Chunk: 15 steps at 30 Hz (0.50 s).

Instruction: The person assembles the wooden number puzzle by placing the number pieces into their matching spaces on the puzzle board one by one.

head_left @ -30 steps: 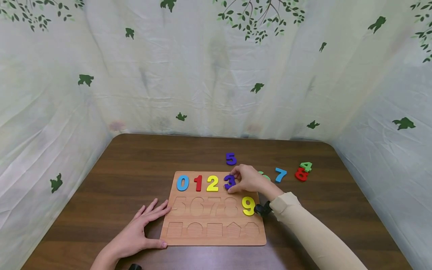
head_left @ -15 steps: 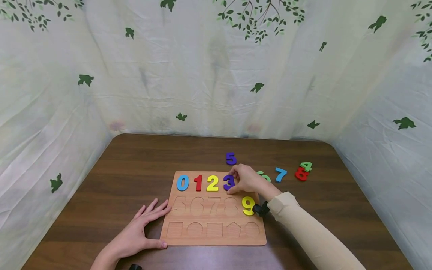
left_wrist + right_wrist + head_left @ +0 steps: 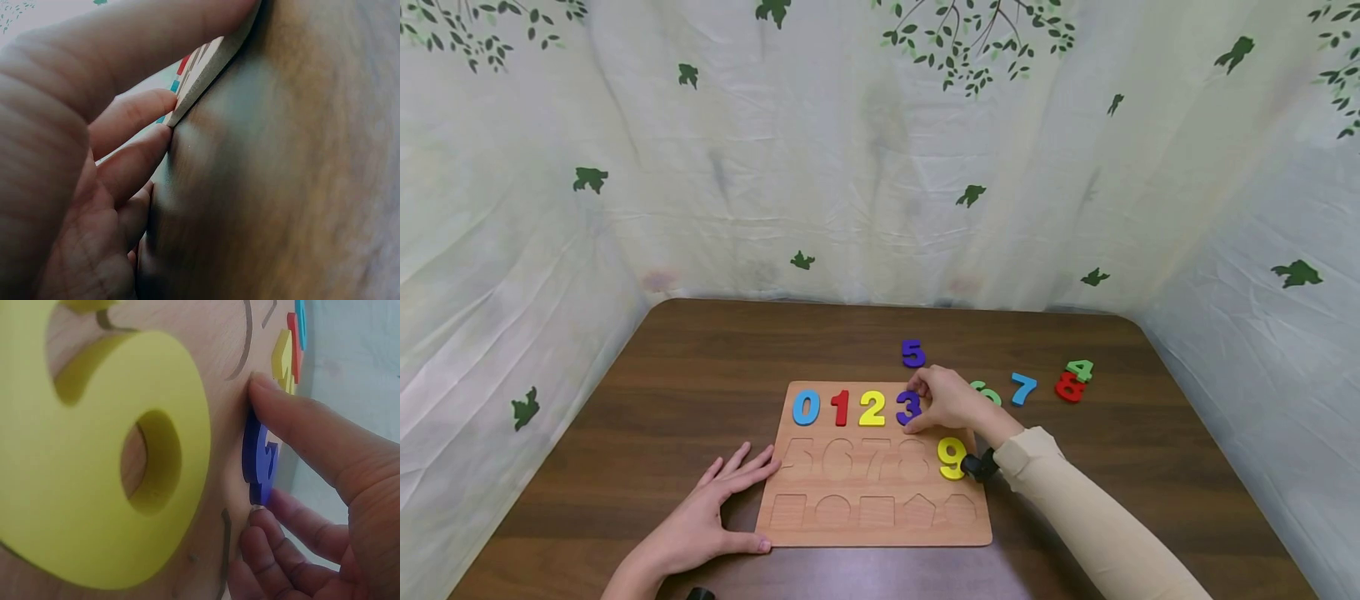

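Purple number 3 (image 3: 907, 408) is sitting near the wooden board's (image 3: 880, 537) far edge, right of the blue 0 (image 3: 797, 408), red 1 (image 3: 841, 408) and yellow 2 (image 3: 873, 410), and your right hand (image 3: 953, 400) is pinching it between thumb and fingers. Your left hand (image 3: 703, 517) is spreading wide, touching the board's left edge, its thumb resting at the near left corner. Yellow 9 (image 3: 952, 464) is lying by the board's right edge, while purple 5 (image 3: 913, 354) is lying on the table (image 3: 760, 333) beyond its far edge.
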### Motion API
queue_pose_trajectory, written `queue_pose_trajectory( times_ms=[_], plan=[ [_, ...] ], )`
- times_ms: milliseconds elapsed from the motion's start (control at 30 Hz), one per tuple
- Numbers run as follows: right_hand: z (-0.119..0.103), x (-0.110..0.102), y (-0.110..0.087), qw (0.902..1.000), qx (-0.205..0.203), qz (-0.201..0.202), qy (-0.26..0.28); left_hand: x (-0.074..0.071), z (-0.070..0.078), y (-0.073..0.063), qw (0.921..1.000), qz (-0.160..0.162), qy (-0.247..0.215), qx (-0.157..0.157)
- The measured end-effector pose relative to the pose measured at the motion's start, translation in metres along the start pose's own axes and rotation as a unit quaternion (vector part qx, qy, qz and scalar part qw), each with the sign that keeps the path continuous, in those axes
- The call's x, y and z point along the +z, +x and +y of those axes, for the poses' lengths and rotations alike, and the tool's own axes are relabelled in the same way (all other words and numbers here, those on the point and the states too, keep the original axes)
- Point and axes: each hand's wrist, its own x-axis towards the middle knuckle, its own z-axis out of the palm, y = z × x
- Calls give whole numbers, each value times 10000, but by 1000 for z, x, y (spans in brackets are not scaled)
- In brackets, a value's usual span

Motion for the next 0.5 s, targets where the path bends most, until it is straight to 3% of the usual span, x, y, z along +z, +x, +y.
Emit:
queue_pose_trajectory(
  times_ms=[500],
  plan=[
    [5,-9,-4,9997,-68,-37,221,-2,3,0,9999,-58,-43,-97]
  ],
)
